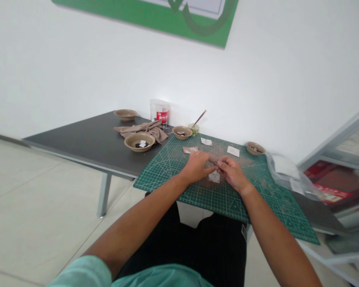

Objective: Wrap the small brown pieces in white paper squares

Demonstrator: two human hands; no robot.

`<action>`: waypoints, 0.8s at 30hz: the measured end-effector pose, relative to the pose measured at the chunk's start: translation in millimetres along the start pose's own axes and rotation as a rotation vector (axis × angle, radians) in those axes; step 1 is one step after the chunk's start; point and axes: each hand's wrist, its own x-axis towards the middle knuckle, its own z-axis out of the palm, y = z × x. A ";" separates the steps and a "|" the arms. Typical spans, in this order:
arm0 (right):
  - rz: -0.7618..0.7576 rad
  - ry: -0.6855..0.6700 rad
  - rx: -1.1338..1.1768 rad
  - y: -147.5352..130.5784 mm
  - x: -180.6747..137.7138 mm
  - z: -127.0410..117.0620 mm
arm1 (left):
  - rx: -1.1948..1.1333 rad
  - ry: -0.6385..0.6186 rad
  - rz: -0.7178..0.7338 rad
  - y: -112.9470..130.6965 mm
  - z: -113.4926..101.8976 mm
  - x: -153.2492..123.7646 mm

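Note:
My left hand (199, 165) and my right hand (229, 171) meet over the green cutting mat (164, 169). Both are closed, fingers pinched around a small dark brown piece (213, 161), whose kind is too small to make out. Just below them on the mat lies a white paper square (214, 176) with marks on it. Beyond my left hand is a brownish paper piece (190, 150). Two more white papers, one at the back (206, 141) and one farther right (233, 151), rest on the mat. Brown dust covers the mat around my hands.
Several brown bowls stand about, one with dark and white bits (139, 142). A brown cloth (143, 129), a clear tub with a red label (159, 111) and a small cup (194, 129) holding a stick are near the wall. A plastic bag (290, 175) lies right, beside a metal-framed rack (341, 147).

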 end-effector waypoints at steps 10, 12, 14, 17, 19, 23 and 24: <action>0.049 -0.037 0.138 4.8 6.2 -0.4 | 0.017 0.030 0.048 2.0 1.2 0.3; 0.056 -0.051 0.151 3.6 13.2 -2.8 | 0.014 0.034 0.050 -0.1 1.9 6.1; 0.057 -0.058 0.179 0.4 23.0 -6.1 | 0.006 0.031 0.057 -3.8 2.2 15.0; 0.057 -0.058 0.251 -4.4 38.4 -10.3 | -0.022 0.031 0.064 -11.2 4.0 30.8; 0.052 -0.045 0.306 -4.8 46.2 -11.3 | -0.057 0.040 0.052 -15.8 7.4 39.9; 0.026 0.007 0.404 1.5 52.3 -9.0 | -0.163 0.065 0.004 -20.5 16.3 48.0; 0.020 0.018 0.423 3.5 52.2 -8.0 | -0.192 0.067 -0.006 -20.9 18.0 48.0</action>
